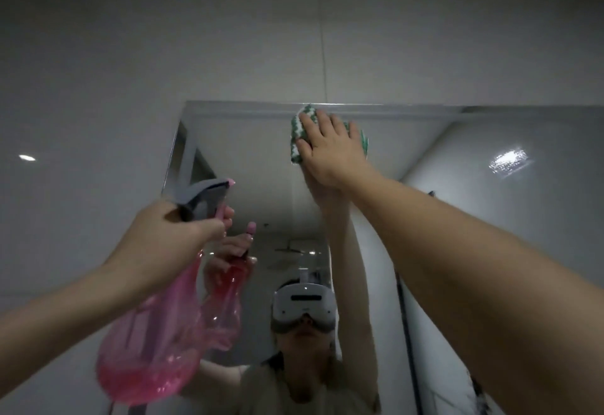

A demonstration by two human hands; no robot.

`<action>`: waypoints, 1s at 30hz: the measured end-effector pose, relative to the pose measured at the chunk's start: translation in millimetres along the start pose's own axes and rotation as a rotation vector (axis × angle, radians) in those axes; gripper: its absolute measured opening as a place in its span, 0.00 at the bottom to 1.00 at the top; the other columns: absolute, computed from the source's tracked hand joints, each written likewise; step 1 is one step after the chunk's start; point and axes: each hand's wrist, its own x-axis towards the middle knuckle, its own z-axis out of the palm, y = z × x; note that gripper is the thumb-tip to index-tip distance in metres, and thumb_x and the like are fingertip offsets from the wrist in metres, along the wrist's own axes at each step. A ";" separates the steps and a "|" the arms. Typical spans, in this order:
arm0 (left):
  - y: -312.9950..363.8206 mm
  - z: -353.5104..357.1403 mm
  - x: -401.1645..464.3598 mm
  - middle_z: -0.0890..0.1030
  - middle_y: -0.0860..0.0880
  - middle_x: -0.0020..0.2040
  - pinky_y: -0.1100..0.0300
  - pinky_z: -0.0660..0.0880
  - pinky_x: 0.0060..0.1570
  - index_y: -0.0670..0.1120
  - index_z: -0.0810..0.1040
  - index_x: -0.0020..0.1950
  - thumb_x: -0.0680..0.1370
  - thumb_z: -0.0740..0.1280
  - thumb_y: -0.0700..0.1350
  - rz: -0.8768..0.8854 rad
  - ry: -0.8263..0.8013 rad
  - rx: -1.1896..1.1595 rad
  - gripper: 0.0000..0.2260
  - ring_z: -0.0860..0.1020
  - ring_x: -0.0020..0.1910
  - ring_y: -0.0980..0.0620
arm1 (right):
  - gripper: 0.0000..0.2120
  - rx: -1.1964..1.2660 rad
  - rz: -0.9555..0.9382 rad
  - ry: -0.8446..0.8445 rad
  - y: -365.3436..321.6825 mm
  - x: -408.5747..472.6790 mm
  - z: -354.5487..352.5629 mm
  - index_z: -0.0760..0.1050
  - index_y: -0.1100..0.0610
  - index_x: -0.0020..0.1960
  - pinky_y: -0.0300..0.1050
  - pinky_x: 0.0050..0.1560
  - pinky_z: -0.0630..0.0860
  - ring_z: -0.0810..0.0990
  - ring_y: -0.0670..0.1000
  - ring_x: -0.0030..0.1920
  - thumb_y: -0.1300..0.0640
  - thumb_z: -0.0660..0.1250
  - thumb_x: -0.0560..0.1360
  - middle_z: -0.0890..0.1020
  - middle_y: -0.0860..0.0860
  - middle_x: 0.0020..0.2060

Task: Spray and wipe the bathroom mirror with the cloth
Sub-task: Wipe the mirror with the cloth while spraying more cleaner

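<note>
**Wiping along the mirror's top edge**

The mirror (261,159) is hanging on a pale tiled wall (98,71), and its upper edge is running just above the working hand. The green-and-white cloth (299,140) is lying flat against the glass, touching that top edge near the middle of the visible width. The right hand (330,150) is pressing it there with fingers spread and straight, palm over the cloth, gripping nothing. The left hand (173,235) is curling round the neck of a pink spray bottle (157,342), holding it up beside the mirror's left edge with the nozzle (228,182) pointing toward the glass; pink liquid is sitting low in the bottle.

The wipe appears to be under way at the top, which suits the job: working from the upper edge downward is likely to catch any drips. To do this step well, the palm should be keeping even pressure so the whole cloth is meeting the glass, and strokes should be overlapping to avoid streaks. The bottle is best kept clear of the mirror while the other arm is sweeping.
</note>
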 end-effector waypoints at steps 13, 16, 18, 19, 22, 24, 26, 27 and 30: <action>13.6 32.8 -2.8 0.82 0.37 0.46 0.38 0.75 0.52 0.47 0.81 0.40 0.67 0.72 0.48 0.002 -0.011 0.169 0.07 0.79 0.48 0.35 | 0.25 -0.023 -0.119 -0.095 12.4 -7.3 -8.2 0.44 0.48 0.78 0.57 0.72 0.39 0.45 0.55 0.76 0.46 0.44 0.82 0.46 0.52 0.77; 14.0 41.3 -22.0 0.83 0.38 0.45 0.36 0.75 0.52 0.51 0.82 0.43 0.59 0.69 0.54 -0.013 -0.023 0.198 0.15 0.80 0.48 0.36 | 0.25 -0.004 -0.112 -0.116 26.8 -43.7 -4.0 0.43 0.47 0.77 0.57 0.72 0.37 0.44 0.54 0.76 0.46 0.44 0.82 0.46 0.51 0.77; 15.0 46.7 -38.1 0.83 0.43 0.43 0.37 0.76 0.52 0.59 0.81 0.43 0.58 0.69 0.52 -0.048 -0.023 0.160 0.14 0.81 0.47 0.38 | 0.25 0.012 -0.094 -0.105 35.7 -72.5 -0.7 0.43 0.47 0.77 0.57 0.72 0.37 0.44 0.54 0.76 0.46 0.44 0.82 0.46 0.51 0.77; 13.7 50.3 -48.4 0.83 0.44 0.42 0.37 0.77 0.52 0.59 0.82 0.42 0.59 0.69 0.51 -0.074 -0.040 0.142 0.13 0.81 0.47 0.39 | 0.25 0.015 -0.083 -0.109 40.2 -91.9 1.4 0.42 0.47 0.77 0.56 0.72 0.36 0.44 0.54 0.76 0.45 0.44 0.82 0.46 0.51 0.77; 7.1 62.8 -88.5 0.85 0.50 0.40 0.42 0.77 0.52 0.52 0.83 0.41 0.64 0.71 0.44 -0.104 -0.065 0.081 0.08 0.82 0.48 0.46 | 0.26 0.014 -0.071 -0.138 46.3 -154.8 8.9 0.40 0.46 0.77 0.56 0.72 0.35 0.42 0.54 0.76 0.45 0.43 0.82 0.44 0.51 0.77; 4.2 70.9 -120.3 0.85 0.49 0.41 0.44 0.78 0.50 0.53 0.82 0.42 0.65 0.72 0.42 -0.128 -0.058 0.068 0.09 0.82 0.47 0.45 | 0.26 0.006 -0.064 -0.167 45.5 -199.8 14.5 0.39 0.46 0.77 0.56 0.72 0.35 0.41 0.54 0.76 0.45 0.43 0.82 0.43 0.52 0.77; -1.6 77.8 -150.7 0.84 0.44 0.42 0.42 0.77 0.49 0.52 0.81 0.43 0.66 0.72 0.42 -0.156 -0.065 0.048 0.08 0.81 0.47 0.41 | 0.26 0.005 -0.073 -0.177 42.4 -246.7 25.6 0.40 0.47 0.77 0.56 0.72 0.35 0.42 0.54 0.76 0.45 0.44 0.82 0.43 0.52 0.77; -7.1 80.4 -163.9 0.83 0.40 0.43 0.39 0.76 0.49 0.49 0.82 0.43 0.64 0.71 0.45 -0.184 -0.063 0.055 0.09 0.80 0.46 0.37 | 0.26 0.004 -0.080 -0.155 39.0 -271.6 32.7 0.43 0.47 0.77 0.57 0.72 0.36 0.44 0.55 0.76 0.45 0.44 0.81 0.46 0.53 0.77; -28.1 85.7 -194.9 0.81 0.33 0.44 0.36 0.76 0.48 0.41 0.81 0.43 0.66 0.71 0.42 -0.290 -0.039 0.057 0.08 0.78 0.45 0.32 | 0.27 0.020 -0.108 -0.076 24.1 -346.1 52.0 0.53 0.50 0.77 0.59 0.72 0.46 0.54 0.57 0.75 0.45 0.47 0.79 0.57 0.55 0.75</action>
